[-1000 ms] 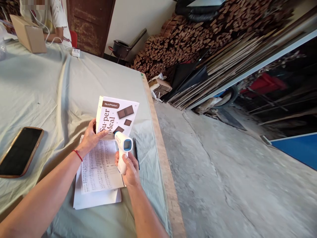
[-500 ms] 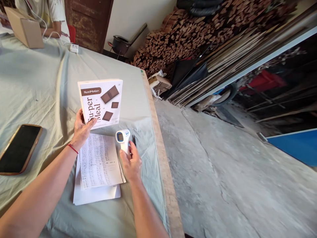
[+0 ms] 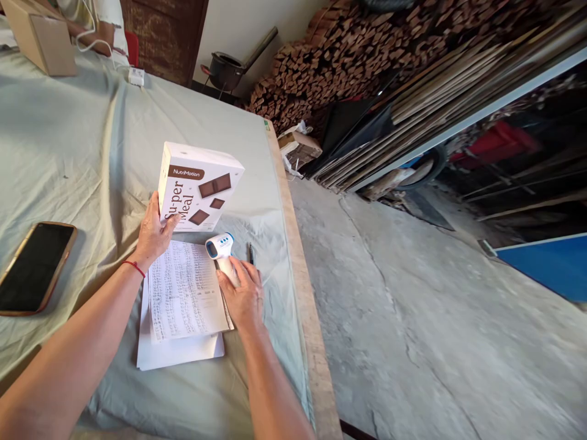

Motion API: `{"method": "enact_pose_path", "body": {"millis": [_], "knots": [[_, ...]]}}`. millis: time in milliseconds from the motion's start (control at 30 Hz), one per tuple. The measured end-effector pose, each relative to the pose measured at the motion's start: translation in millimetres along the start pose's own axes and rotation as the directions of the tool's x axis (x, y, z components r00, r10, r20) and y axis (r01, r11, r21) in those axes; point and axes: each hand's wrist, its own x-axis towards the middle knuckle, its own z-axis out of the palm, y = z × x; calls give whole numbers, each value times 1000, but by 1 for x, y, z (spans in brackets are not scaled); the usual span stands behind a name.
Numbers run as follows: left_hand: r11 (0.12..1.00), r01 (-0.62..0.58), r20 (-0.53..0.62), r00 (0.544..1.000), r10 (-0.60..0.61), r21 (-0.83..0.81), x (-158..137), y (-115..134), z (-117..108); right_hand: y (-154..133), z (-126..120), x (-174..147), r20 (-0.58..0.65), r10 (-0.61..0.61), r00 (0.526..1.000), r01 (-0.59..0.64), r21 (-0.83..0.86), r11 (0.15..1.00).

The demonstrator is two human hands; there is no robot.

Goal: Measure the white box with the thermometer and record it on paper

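My left hand [image 3: 153,232] grips the lower left corner of a white NutriMotion Su-per Meal box [image 3: 199,185], which stands tilted on the cloth-covered table [image 3: 68,146]. My right hand [image 3: 243,296] rests on the handle of a white and blue infrared thermometer [image 3: 220,249] lying at the right edge of a printed sheet [image 3: 183,293]. More white paper [image 3: 178,353] lies under that sheet. A black pen [image 3: 251,253] lies just right of the thermometer.
A dark smartphone [image 3: 32,266] lies at the left. A cardboard box [image 3: 39,36] and a white charger [image 3: 136,76] sit at the far end, where another person's arm shows. The table's wooden edge [image 3: 300,287] borders a concrete floor, with stacked timber beyond.
The thermometer went from upright in my right hand down onto the table beside the sheet. My left hand lifted the box off the paper and stood it further back on the cloth.
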Motion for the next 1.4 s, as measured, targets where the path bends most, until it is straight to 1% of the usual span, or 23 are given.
{"method": "enact_pose_path", "body": {"millis": [67, 133, 167, 267, 333, 367, 400, 433, 500, 533, 600, 667, 733, 800, 833, 867, 933, 1000, 1067, 1100, 1167, 1267, 1400], "knots": [[997, -19, 7, 1000, 19, 73, -1, -3, 0, 5, -6, 5, -79, 0, 997, -1, -21, 1000], [989, -14, -7, 1000, 16, 146, -1, -5, -1, 14, -12, 10, -140, 66, 988, -74, -51, 996], [984, -4, -24, 1000, 9, 180, -2, -5, -1, 20, -15, 12, -142, 121, 982, -131, -60, 990], [966, 15, -126, 992, 19, 259, -5, 3, -2, 37, -20, 15, -36, 290, 956, -291, -36, 956], [959, -10, -194, 979, 68, 284, -9, 15, -3, 44, -22, 15, 29, 355, 934, -355, -9, 935], [955, -37, -198, 975, 99, 293, -11, 22, -3, 45, -24, 15, 39, 370, 928, -370, -3, 929], [952, -72, -174, 976, 128, 298, -14, 29, -2, 44, -26, 16, 33, 376, 926, -376, 0, 927], [949, -112, -104, 983, 148, 293, -17, 35, -1, 42, -29, 17, 16, 372, 928, -372, 5, 928], [948, -174, 127, 981, 144, 265, -23, 43, 3, 35, -34, 21, -54, 332, 942, -330, 47, 943], [948, -186, 253, 960, 120, 257, -25, 45, 6, 30, -36, 22, -97, 304, 948, -295, 94, 951], [939, -194, 455, 889, 46, 284, -30, 46, 11, 18, -39, 25, -170, 274, 947, -228, 248, 942], [907, -208, 551, 834, -32, 366, -32, 45, 15, 6, -39, 25, -186, 293, 938, -184, 450, 874], [859, -235, 574, 815, -81, 455, -34, 44, 19, -5, -37, 23, -138, 323, 936, -173, 620, 765], [820, -270, 584, 806, -95, 506, -34, 44, 21, -17, -35, 20, -61, 330, 942, -191, 710, 677], [807, -287, 594, 799, -95, 516, -34, 44, 21, -22, -35, 18, -21, 321, 947, -206, 727, 655], [800, -301, 607, 789, -97, 519, -34, 44, 22, -28, -34, 17, 12, 305, 952, -217, 728, 650], [798, -312, 632, 767, -109, 516, -33, 45, 22, -39, -35, 12, 36, 264, 964, -212, 705, 677], [811, -299, 652, 747, -130, 504, -32, 45, 21, -48, -35, 6, 11, 217, 976, -163, 696, 699], [830, -274, 660, 738, -144, 486, -32, 44, 20, -55, -34, -1, -15, 187, 982, -119, 723, 681], [838, -270, 663, 736, -138, 475, -32, 42, 19, -57, -34, -4, -5, 179, 984, -118, 733, 670], [843, -299, 678, 728, -100, 446, -32, 39, 18, -59, -32, -9, 61, 181, 982, -168, 726, 667], [841, -368, 712, 702, -28, 396, -32, 33, 18, -56, -30, -14, 205, 210, 956, -293, 696, 656], [870, -352, 717, 697, -2, 345, -31, 32, 16, -49, -29, -19, 331, 338, 881, -473, 627, 619]]}}
